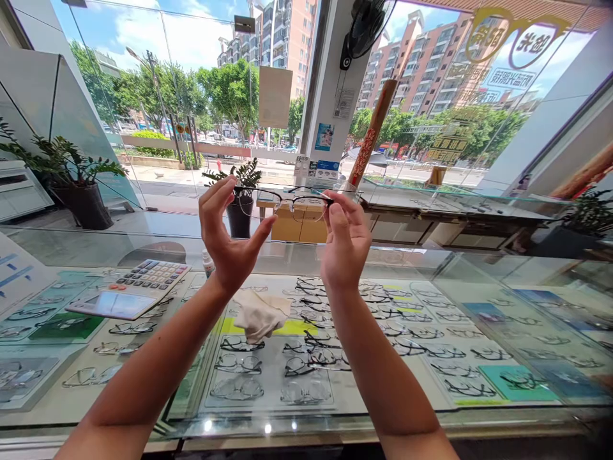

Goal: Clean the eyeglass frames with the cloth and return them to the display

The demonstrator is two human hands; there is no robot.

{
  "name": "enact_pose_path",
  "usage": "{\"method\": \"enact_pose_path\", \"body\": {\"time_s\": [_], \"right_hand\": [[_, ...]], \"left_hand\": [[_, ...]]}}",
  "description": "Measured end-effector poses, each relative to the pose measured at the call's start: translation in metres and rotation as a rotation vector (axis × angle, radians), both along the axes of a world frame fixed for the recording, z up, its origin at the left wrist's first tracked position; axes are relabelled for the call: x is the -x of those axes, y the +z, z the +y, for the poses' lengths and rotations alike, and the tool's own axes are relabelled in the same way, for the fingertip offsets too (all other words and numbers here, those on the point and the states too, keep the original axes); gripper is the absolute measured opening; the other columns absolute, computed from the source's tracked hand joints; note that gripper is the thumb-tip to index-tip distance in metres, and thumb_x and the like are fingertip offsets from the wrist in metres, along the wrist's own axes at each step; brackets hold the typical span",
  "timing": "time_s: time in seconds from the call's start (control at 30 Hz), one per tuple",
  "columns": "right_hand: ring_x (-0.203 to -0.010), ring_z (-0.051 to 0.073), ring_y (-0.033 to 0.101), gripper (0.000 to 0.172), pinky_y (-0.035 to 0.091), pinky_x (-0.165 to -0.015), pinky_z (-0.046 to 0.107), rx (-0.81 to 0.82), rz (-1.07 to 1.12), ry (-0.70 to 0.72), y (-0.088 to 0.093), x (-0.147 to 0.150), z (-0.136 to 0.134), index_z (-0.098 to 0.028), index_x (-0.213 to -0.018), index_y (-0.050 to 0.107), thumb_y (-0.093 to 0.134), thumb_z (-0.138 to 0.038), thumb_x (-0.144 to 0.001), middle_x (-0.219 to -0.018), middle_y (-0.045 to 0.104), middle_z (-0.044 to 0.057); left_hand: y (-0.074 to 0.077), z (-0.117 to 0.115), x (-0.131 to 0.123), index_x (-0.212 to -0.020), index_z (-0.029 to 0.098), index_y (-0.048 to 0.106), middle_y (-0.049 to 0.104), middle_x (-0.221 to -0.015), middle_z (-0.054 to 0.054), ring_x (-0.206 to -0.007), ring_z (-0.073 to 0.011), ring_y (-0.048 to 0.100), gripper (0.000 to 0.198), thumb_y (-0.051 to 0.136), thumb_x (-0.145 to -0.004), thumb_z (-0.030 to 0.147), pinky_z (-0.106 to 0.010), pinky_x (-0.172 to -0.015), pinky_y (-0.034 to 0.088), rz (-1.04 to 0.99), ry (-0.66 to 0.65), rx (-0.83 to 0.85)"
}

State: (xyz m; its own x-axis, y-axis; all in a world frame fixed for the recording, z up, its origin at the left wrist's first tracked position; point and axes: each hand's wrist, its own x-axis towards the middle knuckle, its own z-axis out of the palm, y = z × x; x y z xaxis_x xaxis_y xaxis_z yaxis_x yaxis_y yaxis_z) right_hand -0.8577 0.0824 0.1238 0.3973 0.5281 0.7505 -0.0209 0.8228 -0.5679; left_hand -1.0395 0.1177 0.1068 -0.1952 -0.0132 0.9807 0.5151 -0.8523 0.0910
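Note:
A pair of eyeglasses point(309, 199) with dark upper rims and clear lenses is held up in front of me, above the glass counter. My left hand point(228, 233) curves round its left end, fingertips at the corner of the frame and thumb near the lower edge of the lens. At the other end, my right hand point(345, 236) pinches the frame by the hinge between thumb and fingers. A crumpled beige cloth point(261, 314) lies below on the counter top, between my forearms.
Rows of eyeglasses point(239, 364) fill the glass display counter point(258, 418). A calculator point(143, 281) and a small bottle point(207, 263) stand on the left. Beyond are potted plants point(81, 201), a low wooden cabinet point(290, 230), a pillar with a black fan point(366, 29), and large windows.

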Motion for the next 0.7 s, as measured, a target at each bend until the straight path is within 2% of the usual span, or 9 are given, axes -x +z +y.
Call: {"method": "enact_pose_path", "body": {"time_s": [0.1,0.23,0.5,0.6,0.7], "right_hand": [[-0.122,0.023,0.076,0.023,0.058,-0.119,0.048,-0.007,0.058,0.006,0.0013,-0.0032,0.0011,-0.028,-0.110,0.079,0.072,-0.046,-0.098,-0.122,0.081,0.006],[-0.119,0.022,0.077,0.020,0.059,-0.115,0.047,-0.028,0.079,0.027,0.0029,-0.0056,0.0005,-0.027,-0.106,0.079,0.073,-0.044,-0.098,-0.117,0.082,0.005],[-0.118,0.023,0.077,0.020,0.062,-0.105,0.043,-0.012,0.010,0.016,0.0050,-0.0059,-0.0031,-0.027,-0.104,0.075,0.071,-0.045,-0.098,-0.117,0.081,0.006],[-0.117,0.023,0.078,0.020,0.063,-0.106,0.044,-0.007,0.001,0.008,0.0060,-0.0043,-0.0049,-0.028,-0.104,0.073,0.070,-0.047,-0.098,-0.116,0.081,0.006],[-0.118,0.024,0.078,0.020,0.063,-0.107,0.045,-0.011,-0.023,0.007,0.0070,-0.0023,-0.0071,-0.028,-0.107,0.071,0.067,-0.047,-0.100,-0.117,0.081,0.006]], "left_hand": [[0.0007,0.0023,-0.0001,-0.156,0.030,0.046,0.057,-0.153,-0.013,-0.147,-0.0340,0.060,0.074,0.081,-0.096,0.056,-0.052,-0.116,0.056,0.023,-0.009,-0.044],[0.0017,0.0048,0.0005,-0.154,0.032,0.046,0.057,-0.151,-0.012,-0.147,-0.0337,0.059,0.075,0.082,-0.095,0.060,-0.055,-0.122,0.053,0.032,-0.034,-0.089],[0.0028,0.0021,0.0003,-0.152,0.032,0.046,0.056,-0.153,-0.013,-0.147,-0.0353,0.060,0.080,0.082,-0.091,0.067,-0.054,-0.118,0.055,-0.010,-0.090,-0.027],[0.0029,0.0005,-0.0001,-0.151,0.032,0.048,0.056,-0.153,-0.013,-0.147,-0.0368,0.060,0.082,0.085,-0.088,0.068,-0.055,-0.117,0.054,-0.035,-0.126,0.006],[0.0027,-0.0001,-0.0005,-0.151,0.031,0.048,0.057,-0.152,-0.014,-0.146,-0.0376,0.060,0.084,0.085,-0.087,0.071,-0.056,-0.116,0.055,-0.051,-0.104,0.053]]}}
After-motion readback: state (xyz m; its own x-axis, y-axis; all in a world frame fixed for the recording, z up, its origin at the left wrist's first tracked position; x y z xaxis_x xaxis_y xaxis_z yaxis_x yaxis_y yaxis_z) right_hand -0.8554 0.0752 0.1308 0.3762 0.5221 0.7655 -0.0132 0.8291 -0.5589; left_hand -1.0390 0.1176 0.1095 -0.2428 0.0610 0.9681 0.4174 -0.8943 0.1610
